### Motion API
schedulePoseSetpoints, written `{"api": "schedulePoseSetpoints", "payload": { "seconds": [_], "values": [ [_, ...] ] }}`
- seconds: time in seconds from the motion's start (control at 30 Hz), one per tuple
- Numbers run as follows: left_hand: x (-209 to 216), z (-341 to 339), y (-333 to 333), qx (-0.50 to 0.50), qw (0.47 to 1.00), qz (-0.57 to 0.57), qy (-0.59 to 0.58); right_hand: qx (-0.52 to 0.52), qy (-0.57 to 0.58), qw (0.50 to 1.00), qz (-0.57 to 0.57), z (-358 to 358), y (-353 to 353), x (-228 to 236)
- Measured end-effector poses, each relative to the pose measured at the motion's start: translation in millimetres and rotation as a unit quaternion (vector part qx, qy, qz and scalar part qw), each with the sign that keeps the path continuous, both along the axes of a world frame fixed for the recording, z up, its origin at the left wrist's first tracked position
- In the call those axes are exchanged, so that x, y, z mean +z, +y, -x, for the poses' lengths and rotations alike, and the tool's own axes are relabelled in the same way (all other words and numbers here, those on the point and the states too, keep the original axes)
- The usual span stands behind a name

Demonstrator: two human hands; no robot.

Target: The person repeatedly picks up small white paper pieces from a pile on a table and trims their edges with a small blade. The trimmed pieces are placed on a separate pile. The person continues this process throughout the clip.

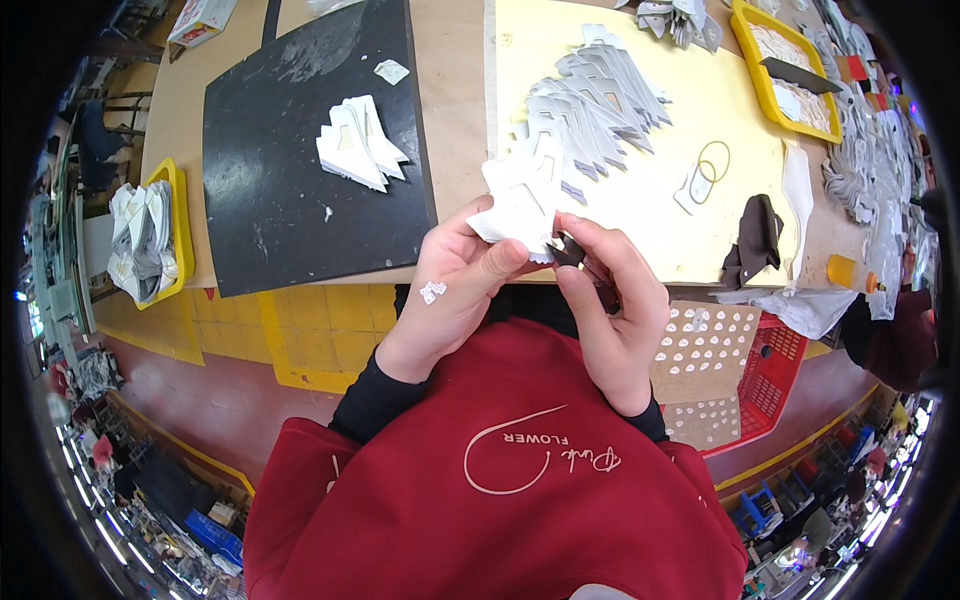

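Note:
My left hand [455, 290] holds a stack of white die-cut card pieces [520, 195] by its lower edge, thumb pressed on top. A small white scrap [432, 291] sticks to the back of that hand. My right hand [610, 310] pinches a small dark tool [570, 250] against the bottom corner of the stack. Both hands hover over the near edge of the table, above my red sweatshirt [500, 480]. Just beyond the hands, a fanned row of the same white card pieces [595, 105] lies on a yellow mat [640, 220].
A black mat [280, 200] at left carries a small pile of white pieces [358, 145]. Yellow trays of pieces sit at the far left [150, 240] and back right [785, 65]. A dark cloth [757, 240], rubber bands [712, 160] and a red basket [765, 375] lie to the right.

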State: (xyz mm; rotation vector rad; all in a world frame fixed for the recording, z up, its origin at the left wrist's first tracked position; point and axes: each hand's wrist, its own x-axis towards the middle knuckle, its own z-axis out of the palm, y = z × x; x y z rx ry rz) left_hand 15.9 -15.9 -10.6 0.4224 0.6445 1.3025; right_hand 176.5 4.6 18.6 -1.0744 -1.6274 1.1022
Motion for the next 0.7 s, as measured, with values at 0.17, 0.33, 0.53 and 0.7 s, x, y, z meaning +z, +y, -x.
{"api": "schedulePoseSetpoints", "payload": {
  "seconds": [0.17,0.33,0.53,0.7],
  "values": [
    [0.3,-3.3,-0.3,0.058,0.995,-0.03,0.082,-0.005,-0.035,0.999,-0.042,0.3,-0.4,-0.4],
    [4.4,-6.6,0.2,0.091,0.988,-0.037,0.121,0.001,-0.027,0.998,-0.05,0.4,1.8,1.5],
    [5.5,-4.6,-0.9,0.091,0.981,-0.016,0.169,0.002,-0.016,0.999,-0.042,1.1,1.4,1.3],
    [7.5,-6.1,-0.6,0.104,0.975,-0.039,0.191,0.0,-0.022,0.999,-0.046,1.3,1.3,0.4]
  ]
}}
